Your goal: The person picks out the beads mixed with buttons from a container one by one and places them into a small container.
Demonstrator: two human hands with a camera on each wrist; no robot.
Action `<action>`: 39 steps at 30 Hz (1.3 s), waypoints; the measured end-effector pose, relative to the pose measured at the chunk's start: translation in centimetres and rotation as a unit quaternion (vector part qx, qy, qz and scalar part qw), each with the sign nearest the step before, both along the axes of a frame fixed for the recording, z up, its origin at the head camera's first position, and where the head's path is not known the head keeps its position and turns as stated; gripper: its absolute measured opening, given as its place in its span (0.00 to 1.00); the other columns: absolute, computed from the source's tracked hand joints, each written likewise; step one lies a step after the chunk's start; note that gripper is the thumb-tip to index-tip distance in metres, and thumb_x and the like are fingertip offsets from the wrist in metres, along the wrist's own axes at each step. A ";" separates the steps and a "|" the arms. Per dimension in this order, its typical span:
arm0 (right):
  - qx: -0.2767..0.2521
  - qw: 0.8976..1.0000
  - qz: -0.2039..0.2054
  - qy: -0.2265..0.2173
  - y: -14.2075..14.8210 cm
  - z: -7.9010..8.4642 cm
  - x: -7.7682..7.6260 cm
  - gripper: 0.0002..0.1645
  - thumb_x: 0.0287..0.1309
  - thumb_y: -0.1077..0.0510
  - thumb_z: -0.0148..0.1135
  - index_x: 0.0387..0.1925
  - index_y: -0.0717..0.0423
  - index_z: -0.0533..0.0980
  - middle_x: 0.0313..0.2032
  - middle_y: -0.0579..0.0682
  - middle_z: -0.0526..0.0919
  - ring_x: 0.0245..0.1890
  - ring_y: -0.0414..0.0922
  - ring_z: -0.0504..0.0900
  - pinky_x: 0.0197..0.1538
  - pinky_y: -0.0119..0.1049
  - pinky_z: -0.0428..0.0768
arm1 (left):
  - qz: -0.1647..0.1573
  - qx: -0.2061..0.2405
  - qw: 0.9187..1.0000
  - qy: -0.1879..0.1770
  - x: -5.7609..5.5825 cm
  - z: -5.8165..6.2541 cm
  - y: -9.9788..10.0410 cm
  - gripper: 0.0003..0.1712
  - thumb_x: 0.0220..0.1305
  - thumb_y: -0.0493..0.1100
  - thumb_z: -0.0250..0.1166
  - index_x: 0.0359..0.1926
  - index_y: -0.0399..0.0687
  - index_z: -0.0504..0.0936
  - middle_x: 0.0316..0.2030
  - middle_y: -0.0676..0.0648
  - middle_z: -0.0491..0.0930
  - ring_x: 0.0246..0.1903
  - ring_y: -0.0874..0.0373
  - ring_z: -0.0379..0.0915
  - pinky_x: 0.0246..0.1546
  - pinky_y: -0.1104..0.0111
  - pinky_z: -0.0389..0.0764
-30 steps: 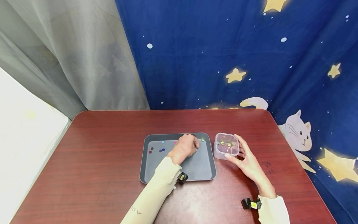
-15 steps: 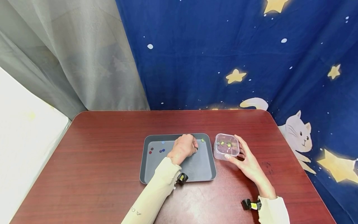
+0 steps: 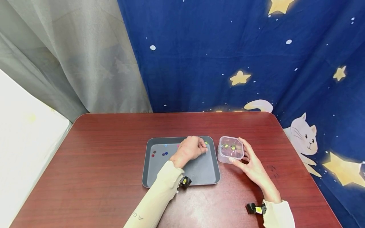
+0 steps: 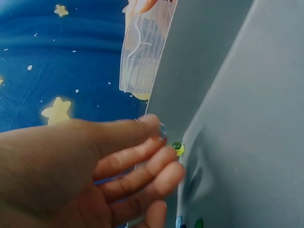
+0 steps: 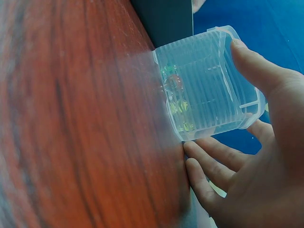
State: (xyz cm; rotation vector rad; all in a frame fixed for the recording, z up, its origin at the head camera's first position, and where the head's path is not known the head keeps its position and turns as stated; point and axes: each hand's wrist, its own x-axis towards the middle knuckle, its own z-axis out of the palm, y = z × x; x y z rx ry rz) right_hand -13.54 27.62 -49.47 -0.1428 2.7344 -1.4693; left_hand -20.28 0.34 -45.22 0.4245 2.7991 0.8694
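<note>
My left hand (image 3: 188, 149) is over the right part of a grey tray (image 3: 199, 178). In the left wrist view, its thumb and forefinger pinch a small shiny piece (image 4: 163, 132), mostly covered by the fingertips; I cannot tell its kind. A yellow-green piece (image 4: 178, 148) lies in the tray just beyond these fingers. To the right of the tray stands a clear plastic box (image 3: 230, 157), with several small green and yellow pieces (image 5: 179, 107) at its bottom. My right hand (image 3: 251, 163) holds this box from the right, thumb at the near side and fingers behind.
Several small round pieces lie at the tray's left: dark red (image 3: 152, 155), blue (image 3: 166, 153) and a light blue ring (image 3: 166, 145). The tray's raised rim stands between them and the box. A starry blue curtain (image 3: 194, 63) hangs behind the reddish-brown table (image 3: 108, 164).
The left hand's fingertips have moved a little right and away from the tray's floor, pinching the small piece. The right hand and the box have stayed in place.
</note>
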 end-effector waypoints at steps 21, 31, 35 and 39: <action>0.001 1.000 0.002 0.006 -0.1 0.1 -0.4 0.56 0.64 0.47 0.73 0.83 0.35 0.48 0.72 0.59 0.69 0.68 0.57 0.74 0.57 0.15 0.70 | -0.052 0.087 0.992 0.077 -0.2 1.2 0.9 0.06 0.66 0.51 0.73 0.37 0.57 0.88 0.35 0.57 0.84 0.34 0.66 0.80 0.37 0.73 0.76; 0.001 1.000 0.005 0.004 -0.1 0.1 -0.4 0.56 0.64 0.47 0.73 0.82 0.32 0.48 0.72 0.58 0.69 0.67 0.57 0.75 0.57 0.16 0.71 | -0.058 0.090 0.990 0.088 -0.1 1.6 1.4 0.05 0.66 0.51 0.73 0.37 0.57 0.88 0.37 0.56 0.83 0.35 0.66 0.81 0.34 0.74 0.74; 0.002 1.000 0.003 0.003 0.1 0.1 0.1 0.56 0.64 0.47 0.73 0.82 0.34 0.48 0.72 0.59 0.69 0.67 0.57 0.75 0.57 0.17 0.72 | -0.066 0.089 0.990 0.092 0.3 1.6 2.1 0.05 0.66 0.51 0.73 0.38 0.57 0.88 0.38 0.55 0.84 0.37 0.64 0.82 0.35 0.74 0.74; 0.001 1.000 0.006 0.004 0.1 0.1 0.1 0.56 0.64 0.47 0.72 0.82 0.34 0.48 0.71 0.58 0.70 0.66 0.56 0.76 0.57 0.18 0.73 | -0.078 0.089 0.989 0.093 0.6 1.7 2.6 0.05 0.66 0.50 0.73 0.39 0.57 0.88 0.39 0.55 0.83 0.40 0.60 0.84 0.37 0.75 0.75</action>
